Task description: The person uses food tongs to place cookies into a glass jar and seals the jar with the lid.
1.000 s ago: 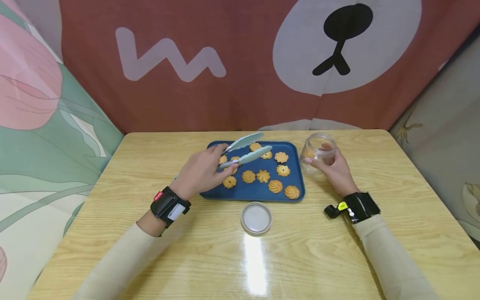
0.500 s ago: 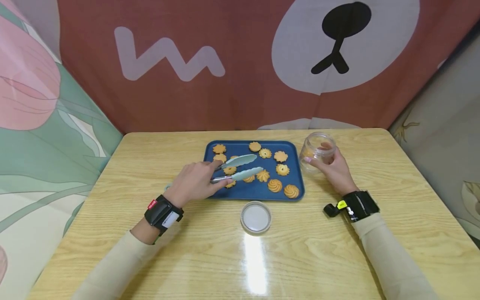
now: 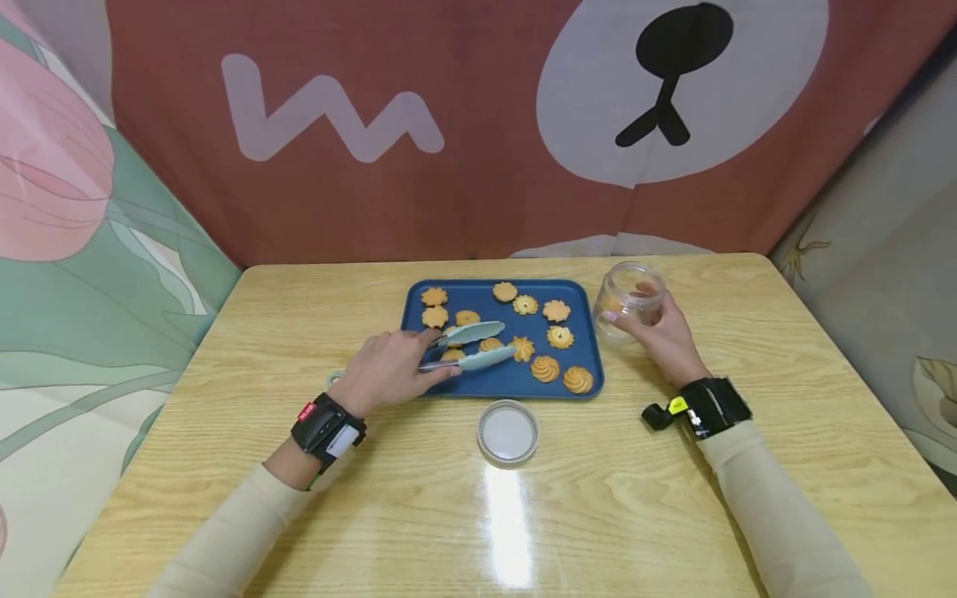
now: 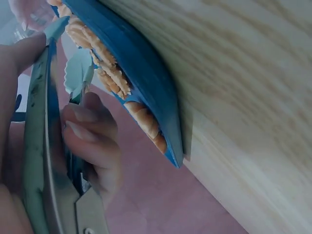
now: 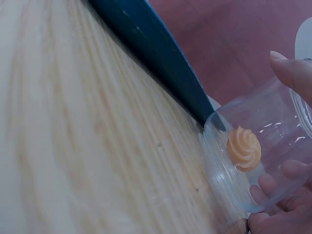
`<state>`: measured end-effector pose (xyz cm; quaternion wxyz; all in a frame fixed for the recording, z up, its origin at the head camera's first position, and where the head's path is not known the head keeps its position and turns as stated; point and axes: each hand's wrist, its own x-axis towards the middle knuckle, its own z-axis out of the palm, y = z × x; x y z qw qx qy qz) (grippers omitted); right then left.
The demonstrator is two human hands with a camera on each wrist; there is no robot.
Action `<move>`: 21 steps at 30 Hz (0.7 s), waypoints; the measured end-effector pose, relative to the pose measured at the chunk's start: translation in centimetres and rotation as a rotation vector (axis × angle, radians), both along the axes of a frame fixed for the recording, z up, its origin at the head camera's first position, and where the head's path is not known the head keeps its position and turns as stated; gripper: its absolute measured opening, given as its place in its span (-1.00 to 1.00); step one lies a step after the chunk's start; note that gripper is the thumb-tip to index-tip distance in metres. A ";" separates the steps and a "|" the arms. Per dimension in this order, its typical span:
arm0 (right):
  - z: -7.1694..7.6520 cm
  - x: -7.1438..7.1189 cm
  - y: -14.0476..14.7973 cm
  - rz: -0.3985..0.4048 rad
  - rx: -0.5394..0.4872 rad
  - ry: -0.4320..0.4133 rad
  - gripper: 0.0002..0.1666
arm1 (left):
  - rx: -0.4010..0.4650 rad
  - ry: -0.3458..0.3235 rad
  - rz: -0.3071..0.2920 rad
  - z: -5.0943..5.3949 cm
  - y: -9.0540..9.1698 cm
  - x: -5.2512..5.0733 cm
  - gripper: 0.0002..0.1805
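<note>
My left hand [image 3: 385, 372] grips a pair of metal tongs [image 3: 474, 332] with pale teal tips, low over the left half of a blue tray [image 3: 471, 293]. The tongs stand spread, and a swirl cookie [image 3: 490, 344] shows between their tips; whether they touch it I cannot tell. In the left wrist view, thumb and fingers lie along the two tong arms. My right hand [image 3: 669, 345] holds a clear, lidless jar [image 3: 626, 286] just right of the tray. Through its wall, the right wrist view shows one swirl cookie [image 5: 243, 149] near the bottom.
Several more cookies [image 3: 557, 311] lie spread over the tray, some swirled and some flower-shaped. A round lid [image 3: 508, 433] sits on the wooden table [image 3: 598, 498] in front of it. A printed red-brown cloth [image 3: 486, 199] hangs behind the table.
My left hand has brought the tongs down and toward me, from above the tray's back part to a cookie near its middle. My right hand and the jar have stayed in place.
</note>
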<state>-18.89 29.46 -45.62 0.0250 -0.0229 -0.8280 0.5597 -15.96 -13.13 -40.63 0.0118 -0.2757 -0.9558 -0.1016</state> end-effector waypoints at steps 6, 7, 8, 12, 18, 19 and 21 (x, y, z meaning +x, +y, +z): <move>0.1 0.0 0.0 -0.007 0.009 0.001 0.14 | -0.013 -0.020 -0.023 0.0 0.0 -0.1 -0.25; 0.1 0.0 0.0 -0.007 0.009 0.000 0.14 | -0.017 -0.019 -0.026 0.0 0.0 -0.1 -0.24; 0.1 0.0 0.0 -0.007 0.010 0.000 0.14 | -0.022 -0.018 -0.028 0.1 -0.1 -0.1 -0.24; 0.2 0.1 -0.1 -0.004 0.012 -0.004 0.14 | -0.029 -0.009 -0.033 0.1 -0.1 0.0 -0.23; 0.2 0.1 0.0 -0.005 0.007 -0.008 0.15 | -0.063 0.035 -0.043 -0.1 -0.1 0.3 -0.28; 0.2 0.1 0.0 -0.006 0.005 -0.008 0.15 | -0.072 0.045 -0.045 -0.2 0.0 0.3 -0.29; 0.1 0.1 0.0 -0.007 0.005 -0.008 0.15 | -0.088 0.064 -0.046 -0.2 0.0 0.4 -0.31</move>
